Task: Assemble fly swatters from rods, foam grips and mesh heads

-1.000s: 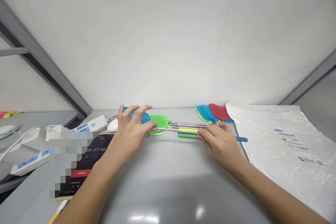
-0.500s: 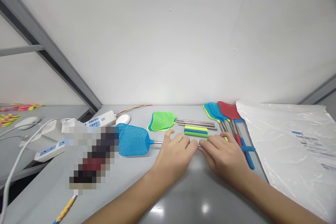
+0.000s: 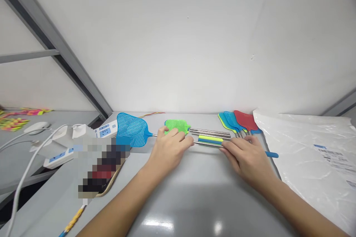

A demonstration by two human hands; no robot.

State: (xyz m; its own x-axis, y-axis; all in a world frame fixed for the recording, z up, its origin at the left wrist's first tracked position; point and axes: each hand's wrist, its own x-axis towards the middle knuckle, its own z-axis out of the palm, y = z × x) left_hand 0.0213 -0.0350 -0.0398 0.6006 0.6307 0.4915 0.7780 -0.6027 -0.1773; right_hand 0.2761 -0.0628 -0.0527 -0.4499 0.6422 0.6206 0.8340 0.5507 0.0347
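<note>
A fly swatter with a blue mesh head (image 3: 132, 129) is stretched between my two hands, its head pointing left. My left hand (image 3: 170, 147) is closed around its metal rod, close to the head. Further right, my right hand (image 3: 247, 157) grips the same swatter, and a blue handle end (image 3: 272, 154) sticks out past it. A bare stretch of thin metal rod (image 3: 207, 144) shows between the hands. Just behind lie a green mesh swatter head (image 3: 177, 126), several loose metal rods (image 3: 211, 133) and yellow and blue handle tubes (image 3: 210, 138).
Fanned-out swatters with red, blue and yellow-green heads (image 3: 245, 119) lie behind my right hand. A white plastic mailing bag (image 3: 303, 137) covers the table's right side. At left are power strips (image 3: 105, 130), white cables and a pixelated flat object (image 3: 101, 172) with a cord. A wall rises behind.
My hands have moved apart, and more metal rod shows between them. The blue swatter head has shifted left and up, towards the power strip. The view has tilted slightly.
</note>
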